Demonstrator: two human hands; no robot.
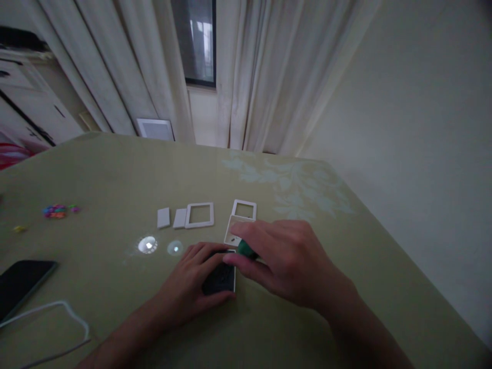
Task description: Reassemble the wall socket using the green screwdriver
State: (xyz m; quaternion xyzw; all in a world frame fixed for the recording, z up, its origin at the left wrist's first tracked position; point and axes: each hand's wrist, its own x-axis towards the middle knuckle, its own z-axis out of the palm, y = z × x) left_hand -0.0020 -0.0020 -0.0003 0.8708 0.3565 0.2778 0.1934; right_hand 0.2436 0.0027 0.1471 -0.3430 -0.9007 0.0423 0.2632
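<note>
small dark rectangular module with white edge (220, 278) flat on olive table (115, 169), pinned under left hand (194, 284) fingers | right hand (284, 261) closed round green-handled tool (246, 250), tip hidden | white square frames (200, 214) just beyond grip | bare tabletop rightward to edge

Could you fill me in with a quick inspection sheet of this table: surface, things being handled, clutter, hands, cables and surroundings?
Surface: olive table with a pale leaf print.
Things handled: dark switch module; green-handled tool.
Nearby parts: large white frame, small white frame, two white rockers, beige plate.
Clutter: phone, coloured beads.
Hands: left hand steadies the module; right hand grips the tool.
Cables: white cable.
Surroundings: curtains, window.
</note>
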